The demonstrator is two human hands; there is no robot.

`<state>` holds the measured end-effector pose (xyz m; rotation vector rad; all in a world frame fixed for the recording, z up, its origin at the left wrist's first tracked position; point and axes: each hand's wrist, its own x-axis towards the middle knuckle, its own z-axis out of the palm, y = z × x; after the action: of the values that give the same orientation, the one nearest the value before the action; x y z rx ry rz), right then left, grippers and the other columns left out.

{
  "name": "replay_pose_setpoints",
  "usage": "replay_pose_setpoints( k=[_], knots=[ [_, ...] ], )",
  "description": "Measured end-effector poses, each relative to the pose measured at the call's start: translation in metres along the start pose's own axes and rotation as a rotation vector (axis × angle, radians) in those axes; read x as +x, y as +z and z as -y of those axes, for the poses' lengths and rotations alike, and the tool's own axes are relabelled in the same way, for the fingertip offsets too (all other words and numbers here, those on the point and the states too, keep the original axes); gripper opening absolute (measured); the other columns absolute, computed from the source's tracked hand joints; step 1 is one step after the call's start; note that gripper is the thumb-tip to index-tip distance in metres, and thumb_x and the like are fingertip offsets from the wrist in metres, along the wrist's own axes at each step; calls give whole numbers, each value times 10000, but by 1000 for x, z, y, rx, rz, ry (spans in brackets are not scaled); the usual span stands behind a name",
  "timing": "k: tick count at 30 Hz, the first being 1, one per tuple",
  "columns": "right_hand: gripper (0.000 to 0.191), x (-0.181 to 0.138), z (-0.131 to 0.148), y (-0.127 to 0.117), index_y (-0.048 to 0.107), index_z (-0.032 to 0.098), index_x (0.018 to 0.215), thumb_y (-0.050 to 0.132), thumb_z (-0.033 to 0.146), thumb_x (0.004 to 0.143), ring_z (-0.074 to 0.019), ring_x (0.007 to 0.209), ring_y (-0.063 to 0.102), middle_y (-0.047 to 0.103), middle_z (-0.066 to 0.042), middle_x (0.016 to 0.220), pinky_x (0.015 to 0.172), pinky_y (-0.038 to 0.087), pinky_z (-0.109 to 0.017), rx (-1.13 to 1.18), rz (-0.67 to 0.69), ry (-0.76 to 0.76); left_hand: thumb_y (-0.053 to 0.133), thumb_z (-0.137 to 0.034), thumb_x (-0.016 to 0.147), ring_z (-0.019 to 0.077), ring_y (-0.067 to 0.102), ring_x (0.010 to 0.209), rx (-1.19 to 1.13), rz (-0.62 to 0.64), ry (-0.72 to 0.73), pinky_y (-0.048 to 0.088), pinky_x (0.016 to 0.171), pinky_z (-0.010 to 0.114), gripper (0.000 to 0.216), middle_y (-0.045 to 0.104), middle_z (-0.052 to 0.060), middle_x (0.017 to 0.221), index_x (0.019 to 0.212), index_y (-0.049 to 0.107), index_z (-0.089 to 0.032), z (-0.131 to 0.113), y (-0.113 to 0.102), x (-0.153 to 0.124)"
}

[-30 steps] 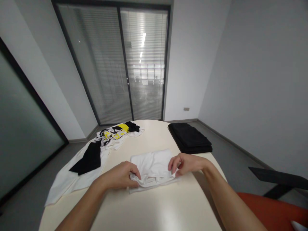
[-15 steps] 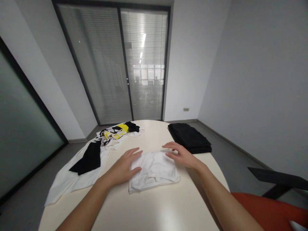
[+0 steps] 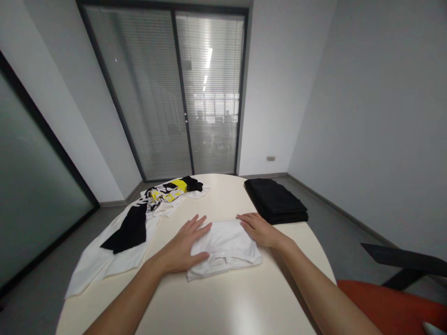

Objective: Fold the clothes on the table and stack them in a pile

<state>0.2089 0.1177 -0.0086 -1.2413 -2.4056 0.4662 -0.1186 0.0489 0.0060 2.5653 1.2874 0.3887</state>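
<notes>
A folded white T-shirt [image 3: 225,249] lies flat on the pale table in front of me, its collar edge towards me. On its left side rests my left hand [image 3: 183,246], fingers spread and thumb pointing inward over the cloth. My right hand [image 3: 260,229] lies over the shirt's upper right corner, palm down with the fingers stretched out. Neither hand grips the fabric. Beyond my right hand is a stack of folded black clothes [image 3: 275,200].
Along the table's left edge, loose white garments [image 3: 101,260] are spread out, with a black piece [image 3: 129,230] and a yellow, black and white patterned one [image 3: 167,190] on top. An orange chair [image 3: 384,307] with a black armrest stands at the right.
My right hand has come down onto the shirt's upper right part, and my left hand has shifted slightly right over its left side. The cloth looks flatter.
</notes>
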Motion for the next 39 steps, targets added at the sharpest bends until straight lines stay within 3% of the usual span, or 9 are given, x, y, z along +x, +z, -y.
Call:
replay_pose_setpoints(
  k=[8,15,19,23,25,28,34,36,39],
  knots=[
    [307,5,4,5,654,187,1131,445,352,979,-273,1123,537,635,-133,1207,961,398,-398,-94,-52,195,641,-339,885,404,22,1516,21,126,151,124,1182,675,630,80,-31,1670,1467,432,-462,-29,5,1],
    [255,8,2,5,633,194,1079,492,354,940,-201,863,598,678,-53,906,799,441,-314,177,-115,192,645,-278,840,406,24,1514,24,107,187,89,1190,673,770,83,-21,1667,1530,333,-418,-34,6,0],
    [287,17,-1,12,618,187,1127,499,352,924,-182,815,616,678,-70,998,787,468,-306,247,-241,154,565,-378,933,386,14,1518,7,122,223,95,1201,651,676,126,-15,1662,1551,291,-393,-40,8,2],
    [355,16,6,6,602,209,1201,560,367,885,-173,792,619,668,-85,1087,763,460,-297,100,-287,205,407,-447,1021,342,31,1529,-7,86,169,99,1214,617,541,136,-16,1663,1548,297,-393,-34,8,4],
    [380,9,13,-5,623,218,1145,607,470,860,-181,740,618,696,-73,977,694,436,-291,11,-231,329,334,-442,1045,319,98,1529,1,15,76,116,1216,598,497,170,11,1659,1536,341,-368,-24,10,5],
    [473,-7,18,-23,679,200,912,653,652,776,-209,696,617,707,-89,825,622,396,-295,-43,-2,470,300,-428,1052,283,278,1482,14,-84,-42,185,1210,557,485,293,70,1622,1502,428,-300,-7,14,7],
    [392,-21,0,-34,635,182,661,707,559,743,-148,581,518,636,-21,647,528,311,-271,119,369,339,393,-346,1016,235,586,1155,-9,-201,-118,402,1055,412,385,654,87,1276,1285,642,-227,-3,11,12],
    [334,-17,-4,-31,624,179,660,698,488,761,-135,571,498,618,-3,628,527,302,-267,151,347,295,454,-328,983,230,612,1088,-28,-208,-171,432,985,370,330,683,81,1192,1214,666,-224,-9,7,12],
    [228,-8,-5,-27,668,171,774,652,396,812,-151,626,557,670,-27,714,571,344,-267,124,94,329,500,-342,951,202,654,908,-75,-170,-249,461,817,303,251,722,41,1012,1098,675,-237,-19,0,10]
  ],
)
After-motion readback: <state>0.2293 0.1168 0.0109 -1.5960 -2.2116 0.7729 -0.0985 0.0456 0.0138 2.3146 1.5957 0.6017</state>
